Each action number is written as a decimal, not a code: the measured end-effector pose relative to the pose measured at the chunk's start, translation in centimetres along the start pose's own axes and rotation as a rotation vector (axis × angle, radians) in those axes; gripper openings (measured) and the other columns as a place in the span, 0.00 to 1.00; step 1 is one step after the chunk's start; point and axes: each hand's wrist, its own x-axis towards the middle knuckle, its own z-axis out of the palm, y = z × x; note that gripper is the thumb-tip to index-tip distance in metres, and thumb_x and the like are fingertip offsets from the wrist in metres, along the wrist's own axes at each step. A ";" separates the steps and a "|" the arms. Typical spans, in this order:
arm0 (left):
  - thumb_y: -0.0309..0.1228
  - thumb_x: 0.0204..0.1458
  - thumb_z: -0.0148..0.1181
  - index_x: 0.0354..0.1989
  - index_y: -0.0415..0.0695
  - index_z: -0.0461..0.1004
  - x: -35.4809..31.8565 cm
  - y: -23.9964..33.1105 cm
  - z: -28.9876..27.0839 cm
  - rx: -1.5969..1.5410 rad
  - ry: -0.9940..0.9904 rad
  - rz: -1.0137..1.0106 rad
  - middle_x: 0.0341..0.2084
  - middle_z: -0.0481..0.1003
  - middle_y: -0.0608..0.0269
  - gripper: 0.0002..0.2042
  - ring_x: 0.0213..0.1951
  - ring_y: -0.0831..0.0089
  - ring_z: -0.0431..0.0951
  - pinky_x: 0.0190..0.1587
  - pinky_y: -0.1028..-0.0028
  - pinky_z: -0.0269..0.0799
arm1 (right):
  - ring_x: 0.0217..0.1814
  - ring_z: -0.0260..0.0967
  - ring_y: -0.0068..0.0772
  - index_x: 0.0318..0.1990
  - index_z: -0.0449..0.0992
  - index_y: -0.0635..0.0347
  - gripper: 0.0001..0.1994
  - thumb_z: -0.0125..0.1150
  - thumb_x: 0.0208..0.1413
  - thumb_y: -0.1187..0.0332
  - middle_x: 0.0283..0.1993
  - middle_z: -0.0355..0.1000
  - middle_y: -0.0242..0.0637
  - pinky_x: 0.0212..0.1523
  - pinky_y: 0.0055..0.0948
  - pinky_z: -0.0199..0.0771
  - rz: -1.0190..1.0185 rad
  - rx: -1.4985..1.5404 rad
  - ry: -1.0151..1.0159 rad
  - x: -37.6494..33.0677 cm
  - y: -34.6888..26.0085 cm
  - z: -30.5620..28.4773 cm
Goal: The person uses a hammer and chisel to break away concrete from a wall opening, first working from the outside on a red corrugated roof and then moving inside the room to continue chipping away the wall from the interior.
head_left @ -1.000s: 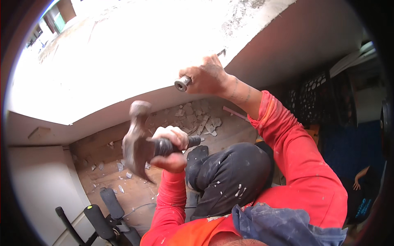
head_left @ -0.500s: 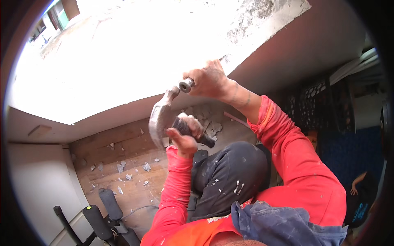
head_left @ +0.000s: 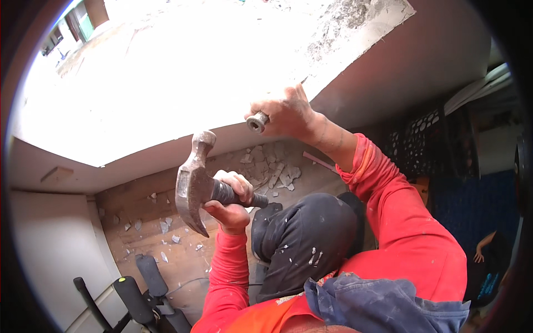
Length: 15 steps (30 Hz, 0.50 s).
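My left hand (head_left: 234, 215) is closed around the black wrapped handle of a claw hammer (head_left: 190, 186). The worn steel head stands to the left of the hand, striking face up and claw pointing down. My right hand (head_left: 290, 114) grips a metal rod (head_left: 257, 121) just under the bright ledge. Only the rod's round butt end, with a hollow in its middle, shows out of the fist; its other end is hidden. A gap separates the hammer's face from the rod.
A glaring white ledge (head_left: 166, 83) with a rough broken patch (head_left: 338, 28) spans the top. Plaster chips (head_left: 275, 169) litter the wooden floor (head_left: 133, 213). Black padded equipment (head_left: 133, 299) stands lower left, and a black perforated crate (head_left: 416, 139) at right. Another person's hand (head_left: 478, 257) shows lower right.
The hammer, gripped in my left hand, has swung left and down, away from the rod's butt end. My right hand has shifted slightly right and down with the rod.
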 end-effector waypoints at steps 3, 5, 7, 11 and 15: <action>0.82 0.48 0.40 0.25 0.44 0.62 0.0 1.2 0.4 -0.044 -0.044 0.012 0.14 0.60 0.66 0.43 0.14 0.76 0.59 0.17 0.76 0.57 | 0.15 0.69 0.43 0.26 0.84 0.49 0.03 0.68 0.39 0.67 0.14 0.70 0.36 0.20 0.36 0.70 0.036 0.022 0.047 -0.3 0.5 0.2; 0.82 0.47 0.42 0.24 0.43 0.63 0.0 2.0 1.2 -0.068 -0.020 0.063 0.14 0.61 0.65 0.44 0.14 0.75 0.61 0.17 0.76 0.58 | 0.15 0.68 0.43 0.25 0.83 0.48 0.03 0.68 0.40 0.67 0.14 0.69 0.36 0.20 0.36 0.69 0.049 -0.029 0.046 -0.8 0.5 0.3; 0.82 0.46 0.42 0.23 0.43 0.63 0.3 2.5 1.6 -0.159 -0.019 0.270 0.14 0.63 0.64 0.44 0.14 0.75 0.60 0.17 0.75 0.59 | 0.15 0.68 0.43 0.26 0.83 0.47 0.03 0.68 0.40 0.66 0.15 0.70 0.36 0.19 0.35 0.69 0.051 0.023 0.049 -0.3 0.6 0.1; 0.75 0.56 0.40 0.24 0.43 0.63 1.0 -3.4 1.5 0.118 -0.149 0.222 0.14 0.64 0.66 0.39 0.15 0.71 0.64 0.20 0.73 0.59 | 0.15 0.68 0.43 0.26 0.84 0.46 0.03 0.68 0.41 0.65 0.15 0.70 0.36 0.19 0.34 0.69 0.060 0.017 0.038 -0.6 0.5 0.8; 0.79 0.51 0.41 0.23 0.44 0.63 0.7 -1.4 1.0 -0.120 -0.061 0.042 0.13 0.64 0.66 0.41 0.14 0.74 0.64 0.18 0.74 0.62 | 0.16 0.68 0.43 0.26 0.84 0.45 0.03 0.68 0.41 0.64 0.15 0.71 0.36 0.20 0.34 0.70 0.039 -0.066 0.056 -0.4 1.1 1.3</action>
